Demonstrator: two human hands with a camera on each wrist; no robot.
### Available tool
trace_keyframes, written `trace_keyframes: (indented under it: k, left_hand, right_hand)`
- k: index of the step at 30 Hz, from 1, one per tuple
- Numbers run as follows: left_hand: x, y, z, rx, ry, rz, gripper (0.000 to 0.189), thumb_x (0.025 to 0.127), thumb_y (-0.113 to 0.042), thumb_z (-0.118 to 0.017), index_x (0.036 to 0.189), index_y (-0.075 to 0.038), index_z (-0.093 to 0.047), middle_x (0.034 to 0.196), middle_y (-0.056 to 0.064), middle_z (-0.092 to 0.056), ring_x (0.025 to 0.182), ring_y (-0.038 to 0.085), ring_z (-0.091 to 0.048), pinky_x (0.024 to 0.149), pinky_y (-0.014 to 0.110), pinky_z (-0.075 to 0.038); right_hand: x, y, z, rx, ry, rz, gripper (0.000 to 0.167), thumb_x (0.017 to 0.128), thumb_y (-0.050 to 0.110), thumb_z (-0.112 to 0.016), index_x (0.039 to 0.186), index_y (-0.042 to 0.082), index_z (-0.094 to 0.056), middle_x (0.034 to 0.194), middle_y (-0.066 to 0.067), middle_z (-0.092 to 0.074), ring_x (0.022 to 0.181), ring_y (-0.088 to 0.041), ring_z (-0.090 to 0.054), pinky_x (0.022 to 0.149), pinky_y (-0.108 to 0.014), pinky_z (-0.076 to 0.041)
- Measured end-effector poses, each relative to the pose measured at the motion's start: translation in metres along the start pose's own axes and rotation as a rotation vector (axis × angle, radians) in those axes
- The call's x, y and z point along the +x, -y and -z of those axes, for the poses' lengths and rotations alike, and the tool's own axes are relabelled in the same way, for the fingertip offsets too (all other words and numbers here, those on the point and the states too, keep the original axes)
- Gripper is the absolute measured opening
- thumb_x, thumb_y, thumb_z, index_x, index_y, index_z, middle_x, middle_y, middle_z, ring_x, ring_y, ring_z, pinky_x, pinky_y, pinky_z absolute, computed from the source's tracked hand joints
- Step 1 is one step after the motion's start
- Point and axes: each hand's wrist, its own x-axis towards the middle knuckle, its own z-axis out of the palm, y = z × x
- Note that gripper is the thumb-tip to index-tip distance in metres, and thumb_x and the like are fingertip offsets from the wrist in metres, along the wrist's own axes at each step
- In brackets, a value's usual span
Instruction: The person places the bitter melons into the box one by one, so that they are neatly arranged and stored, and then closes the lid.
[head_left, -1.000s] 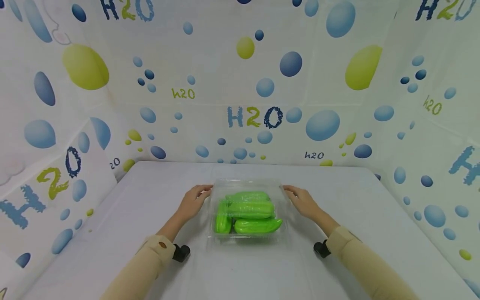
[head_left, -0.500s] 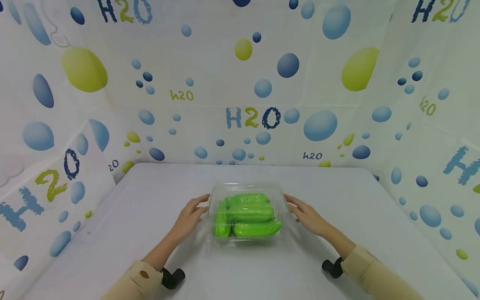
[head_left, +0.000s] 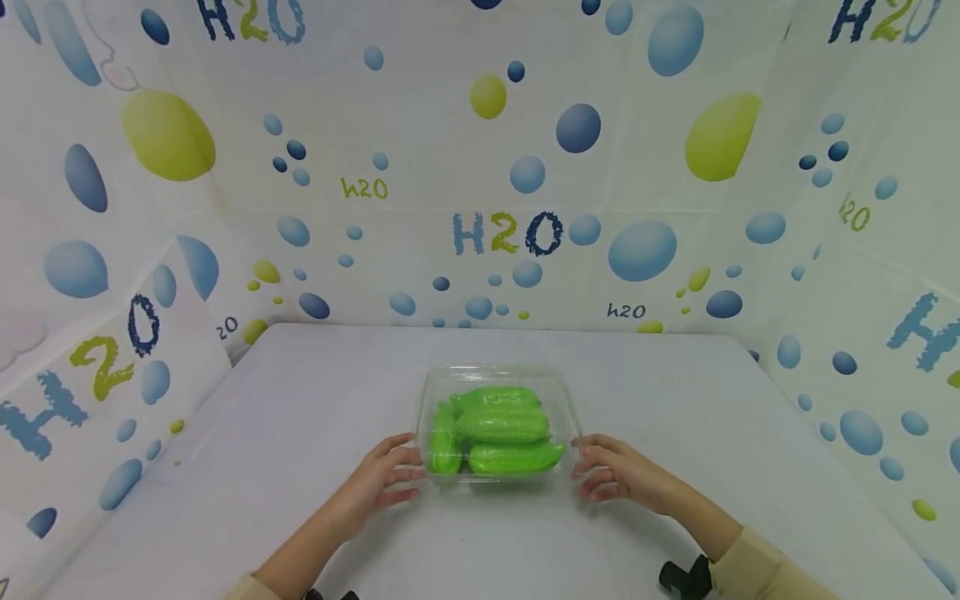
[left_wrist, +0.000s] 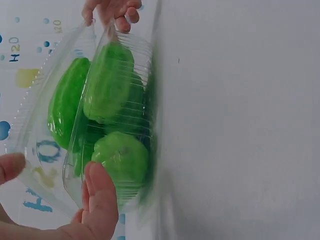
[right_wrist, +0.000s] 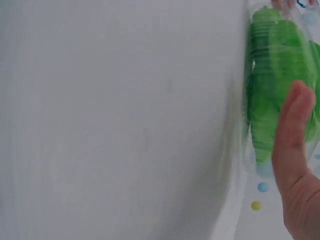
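A clear plastic clamshell box [head_left: 498, 373] sits on the white table, with several glossy green, cucumber-like vegetables [head_left: 502, 423] inside. At its left side near the front corner is my left hand [head_left: 378, 479], fingers loosely spread and fingertips right at the wall. My right hand [head_left: 618, 471] mirrors it at the right front corner, fingers slightly bent. In the left wrist view, the fingers [left_wrist: 100, 202] of the left hand overlap the ridged side wall, with the thumb apart from them. The right wrist view has the straight fingers [right_wrist: 295, 125] in front of the box.
The white table [head_left: 495, 550] spreads around the box. A white backdrop [head_left: 420, 108] with blue and yellow-green dots and H2O lettering stands behind and at both sides. A black wrist camera [head_left: 686, 577] is near the right cuff.
Both hands have come back along the box's sides, from its rear corners to its front corners, and their fingers have spread. The box has shifted little in view.
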Motion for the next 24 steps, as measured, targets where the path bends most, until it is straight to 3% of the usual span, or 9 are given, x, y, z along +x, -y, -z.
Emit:
trace_keyframes:
  k: [5,9,12,17,24]
  left_hand:
    - [-0.003,0.001,0.000,-0.056,0.056,0.023,0.052,0.091,-0.023,-0.050,0.125,0.013,-0.033,0.103,0.019,-0.054,0.088,0.021,-0.062,0.080,0.034,-0.051]
    - [-0.004,0.002,0.002,-0.074,0.121,0.010,0.053,0.094,-0.022,-0.046,0.125,0.018,-0.030,0.103,0.021,-0.058,0.086,0.020,-0.065,0.079,0.031,-0.051]
    - [-0.003,0.004,0.003,-0.093,0.144,0.006,0.052,0.094,-0.020,-0.045,0.124,0.020,-0.030,0.103,0.022,-0.062,0.088,0.020,-0.065,0.079,0.031,-0.051]
    - [-0.001,0.008,0.003,-0.124,0.130,0.012,0.043,0.092,-0.014,-0.046,0.117,0.020,-0.038,0.097,0.017,-0.066,0.086,0.019,-0.066,0.078,0.030,-0.051]
    - [-0.001,0.013,0.002,-0.144,0.112,0.015,0.039,0.092,-0.011,-0.049,0.114,0.020,-0.042,0.089,0.011,-0.067,0.083,0.017,-0.066,0.077,0.028,-0.051]
  right_hand:
    - [-0.001,-0.001,-0.001,0.108,0.034,-0.033,0.054,0.096,0.027,-0.046,0.125,-0.015,-0.028,0.093,-0.010,-0.064,0.077,-0.015,-0.065,0.070,-0.025,-0.053]
    - [0.000,-0.003,0.000,0.125,0.046,-0.070,0.054,0.096,0.024,-0.047,0.124,-0.019,-0.031,0.089,-0.010,-0.066,0.076,-0.012,-0.066,0.070,-0.023,-0.052]
    - [0.001,-0.004,-0.001,0.128,0.042,-0.077,0.044,0.094,0.020,-0.050,0.117,-0.017,-0.043,0.086,-0.009,-0.067,0.077,-0.012,-0.066,0.070,-0.021,-0.052]
    - [0.004,-0.007,-0.001,0.131,0.041,-0.053,0.029,0.093,0.018,-0.053,0.102,-0.010,-0.054,0.084,-0.008,-0.068,0.077,-0.013,-0.067,0.068,-0.020,-0.052]
    - [0.003,-0.008,-0.001,0.121,0.060,-0.028,0.025,0.093,0.016,-0.053,0.100,-0.008,-0.055,0.082,-0.007,-0.068,0.076,-0.012,-0.067,0.067,-0.019,-0.052]
